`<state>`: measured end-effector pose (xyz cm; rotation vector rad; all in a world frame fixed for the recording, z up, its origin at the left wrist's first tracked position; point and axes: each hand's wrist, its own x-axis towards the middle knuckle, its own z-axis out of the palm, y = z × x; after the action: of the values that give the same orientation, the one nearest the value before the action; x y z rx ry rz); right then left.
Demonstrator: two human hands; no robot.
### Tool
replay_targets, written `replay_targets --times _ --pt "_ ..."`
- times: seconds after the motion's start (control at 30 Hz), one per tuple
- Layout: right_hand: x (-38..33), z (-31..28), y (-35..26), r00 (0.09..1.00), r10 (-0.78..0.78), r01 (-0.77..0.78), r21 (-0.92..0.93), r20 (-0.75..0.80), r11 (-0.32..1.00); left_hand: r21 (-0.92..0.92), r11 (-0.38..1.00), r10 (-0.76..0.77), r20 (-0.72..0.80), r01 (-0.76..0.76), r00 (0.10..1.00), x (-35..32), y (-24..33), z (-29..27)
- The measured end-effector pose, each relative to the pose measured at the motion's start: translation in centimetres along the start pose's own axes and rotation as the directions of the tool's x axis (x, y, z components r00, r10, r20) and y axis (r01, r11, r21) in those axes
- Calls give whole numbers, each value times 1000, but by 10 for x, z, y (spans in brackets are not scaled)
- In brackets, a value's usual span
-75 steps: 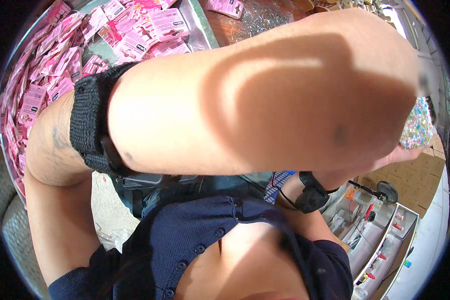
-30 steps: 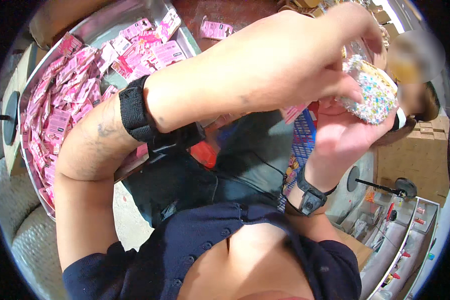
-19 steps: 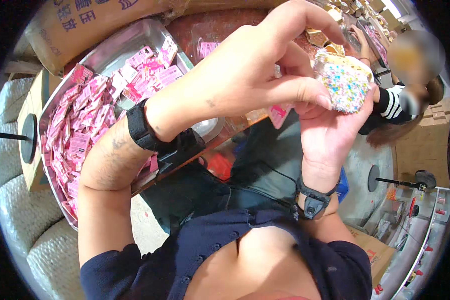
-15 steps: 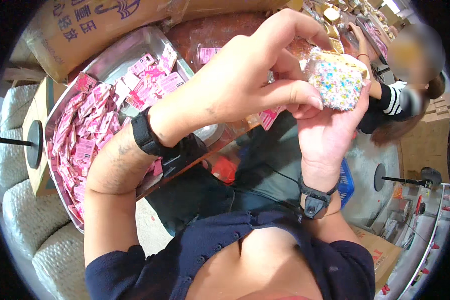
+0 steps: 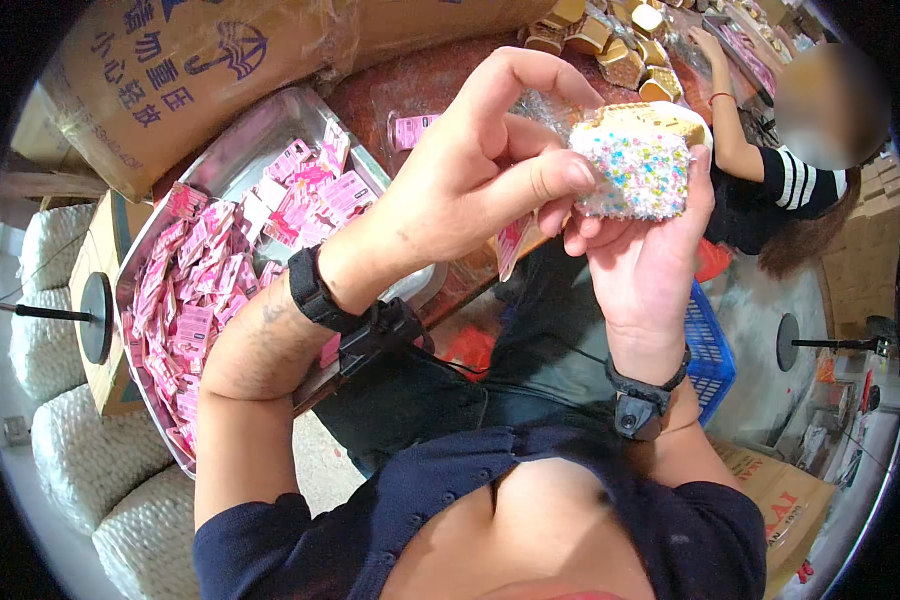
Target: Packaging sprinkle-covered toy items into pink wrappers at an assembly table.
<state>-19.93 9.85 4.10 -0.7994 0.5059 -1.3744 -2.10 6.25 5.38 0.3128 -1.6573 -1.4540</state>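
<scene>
Your hands are both closed on the beaded box [image 5: 633, 182], held up in front of you near the edge of the counter [image 5: 368, 100]: the left hand [image 5: 535, 165] pinches its left side, thumb on the beads, and the right hand [image 5: 652, 255] supports it from below and the right. It looks light and fairly stiff. The bumpy coating should grip well but might shed if rubbed, so hold it by the edges.
</scene>
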Motion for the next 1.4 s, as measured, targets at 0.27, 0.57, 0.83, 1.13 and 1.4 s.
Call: replay_targets --times 0.27,0.57,0.83,1.13,1.4 --pt "-6 -57 -43 932 -314 203 -455 -183 867 346 938 90 -193 -18 977 17 -17 -45" --pt "-37 -134 -57 957 -226 -259 -882 -179 -395 969 27 -238 -232 245 943 -10 -42 -110" --pt "59 -48 23 864 -139 404 -832 483 -380 967 -117 -184 -246 228 952 -21 -55 -110" --pt "78 -58 31 938 108 347 -875 330 -339 966 20 -102 -253 256 962 -11 -43 -111" --pt "77 -53 23 942 -218 276 -958 254 76 938 -292 -31 -204 187 978 -19 -65 -119"
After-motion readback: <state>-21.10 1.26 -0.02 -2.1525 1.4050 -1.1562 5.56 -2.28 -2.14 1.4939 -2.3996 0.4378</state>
